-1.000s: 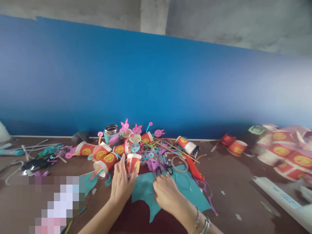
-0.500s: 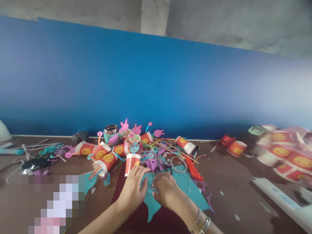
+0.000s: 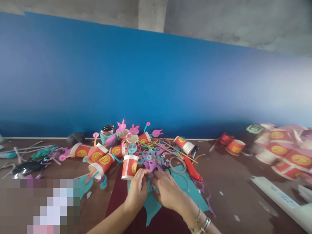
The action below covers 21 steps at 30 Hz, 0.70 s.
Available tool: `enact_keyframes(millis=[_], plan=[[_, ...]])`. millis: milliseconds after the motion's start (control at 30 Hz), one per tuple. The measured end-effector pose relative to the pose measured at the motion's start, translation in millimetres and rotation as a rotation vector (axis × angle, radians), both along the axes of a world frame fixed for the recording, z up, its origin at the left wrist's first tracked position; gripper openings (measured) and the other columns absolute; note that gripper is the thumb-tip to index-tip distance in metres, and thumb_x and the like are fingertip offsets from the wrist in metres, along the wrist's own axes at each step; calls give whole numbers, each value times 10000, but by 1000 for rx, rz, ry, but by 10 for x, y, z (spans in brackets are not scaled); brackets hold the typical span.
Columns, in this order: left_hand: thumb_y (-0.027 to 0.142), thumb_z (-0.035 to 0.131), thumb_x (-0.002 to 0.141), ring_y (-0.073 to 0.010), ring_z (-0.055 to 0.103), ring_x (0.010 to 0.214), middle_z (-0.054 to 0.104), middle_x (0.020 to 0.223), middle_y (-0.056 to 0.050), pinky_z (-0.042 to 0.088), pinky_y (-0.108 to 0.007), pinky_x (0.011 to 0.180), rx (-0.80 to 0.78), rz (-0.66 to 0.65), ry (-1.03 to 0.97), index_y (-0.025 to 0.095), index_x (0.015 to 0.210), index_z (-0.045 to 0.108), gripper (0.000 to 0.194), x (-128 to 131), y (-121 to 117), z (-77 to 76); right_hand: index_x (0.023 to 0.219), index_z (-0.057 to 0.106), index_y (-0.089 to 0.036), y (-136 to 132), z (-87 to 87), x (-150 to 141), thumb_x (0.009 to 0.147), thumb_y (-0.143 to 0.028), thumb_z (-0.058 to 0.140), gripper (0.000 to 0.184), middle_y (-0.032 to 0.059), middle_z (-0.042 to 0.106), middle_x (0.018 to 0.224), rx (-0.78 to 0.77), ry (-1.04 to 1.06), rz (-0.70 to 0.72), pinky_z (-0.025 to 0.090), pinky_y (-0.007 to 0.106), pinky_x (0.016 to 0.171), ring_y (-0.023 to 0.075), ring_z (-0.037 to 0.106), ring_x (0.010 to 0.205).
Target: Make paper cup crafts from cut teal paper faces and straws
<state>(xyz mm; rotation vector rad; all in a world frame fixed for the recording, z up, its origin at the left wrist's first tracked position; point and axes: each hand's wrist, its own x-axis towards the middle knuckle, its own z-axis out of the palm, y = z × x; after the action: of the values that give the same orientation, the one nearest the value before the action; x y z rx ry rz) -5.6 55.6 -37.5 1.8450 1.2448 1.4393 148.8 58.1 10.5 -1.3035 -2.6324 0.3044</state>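
- Teal sheet [image 3: 149, 211]: lies at centre on a dark red sheet [image 3: 117, 198], beneath both hands. Its near edge is cut to an irregular outline with a downward point.
- Right hand [image 3: 168, 190]: fingers curled over the teal sheet; a small, indistinct piece shows at the fingertips. Whether it is pinched cannot be told.
- Left hand [image 3: 137, 191]: fingers bent towards the right hand, the two nearly meeting. Any grip is hidden.
- Paper cup [image 3: 129, 167]: upright, just beyond the left hand. A blue face disc [image 3: 132, 148] stands above the rim; blue arms extend from the sides. It looks largely assembled.
- Purple scraps [image 3: 151, 165]: beyond the fingertips, beside a clear ring [image 3: 171, 165]. A red item [image 3: 193, 169] lies to the right.
- Decorated units: pink animal faces [image 3: 134, 129] stand over the group behind; toppled cups [image 3: 104, 162] at left have coloured strips attached. These appear well advanced.
- Stacked cups [image 3: 186, 145]: tipped over, no face fitted. Work on the sheet appears unfinished; the remaining quantity cannot be determined.
- Periphery: teal jar [image 3: 107, 136], open, behind the toppled cups; cup pile [image 3: 290, 152] at far right on the tabletop [image 3: 229, 182].
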Motion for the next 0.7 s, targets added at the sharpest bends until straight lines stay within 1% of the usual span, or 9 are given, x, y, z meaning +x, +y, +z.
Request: enact_keyframes(millis=[67,133,233,367,467,567,633,700], plan=[[30,340,796,-186,596,831,623,874,-65,475,-309,753,12,-31,4,182,959,576,325,14,-13,1,1002,629,-196,49,-34,39,769,-162,586,240,93,569,1111,-39,74,3,337,377,972,261,482,1115],[14,339,789,-182,592,827,617,866,-58,471,-306,760,18,-60,15,186,966,570,338,30,-19,-2,956,627,-194,103,-63,68,743,-159,618,216,78,570,1056,-81,156,4,367,359,945,244,494,1077],[10,337,791,-183,590,836,613,868,-59,470,-311,775,32,-70,29,186,982,567,347,39,-25,-7,844,627,-182,171,-94,81,691,-118,640,166,48,580,942,-133,288,-3,414,312,849,212,527,968],[45,358,812,-192,598,861,624,920,-82,482,-319,780,20,-53,34,177,1004,563,310,36,-31,-9,689,625,-168,240,-144,59,676,-84,627,85,14,588,802,-205,468,-32,418,256,720,164,547,805],[96,413,823,-201,604,901,631,960,-91,487,-332,810,-10,-56,45,173,1036,551,266,41,-31,-12,666,615,-162,277,-186,35,696,-108,628,63,-3,583,728,-264,634,-75,411,239,666,142,539,716],[146,481,810,-215,607,940,640,1005,-97,489,-344,829,-51,-54,51,174,1068,549,268,45,-23,-17,666,606,-157,298,-200,13,730,-177,632,72,-3,591,717,-303,758,-137,417,240,671,142,547,710],[160,484,810,-216,619,911,654,986,-92,496,-341,805,-82,-36,45,177,1039,571,246,41,-15,-14,672,610,-159,315,-192,24,757,-228,619,110,3,606,729,-306,773,-141,423,241,675,148,559,717],[175,474,820,-212,627,862,664,927,-80,497,-335,775,-103,-14,34,184,978,601,203,34,-9,-1,693,618,-163,342,-182,77,811,-269,559,170,16,618,731,-263,741,-167,429,243,664,155,570,711]])
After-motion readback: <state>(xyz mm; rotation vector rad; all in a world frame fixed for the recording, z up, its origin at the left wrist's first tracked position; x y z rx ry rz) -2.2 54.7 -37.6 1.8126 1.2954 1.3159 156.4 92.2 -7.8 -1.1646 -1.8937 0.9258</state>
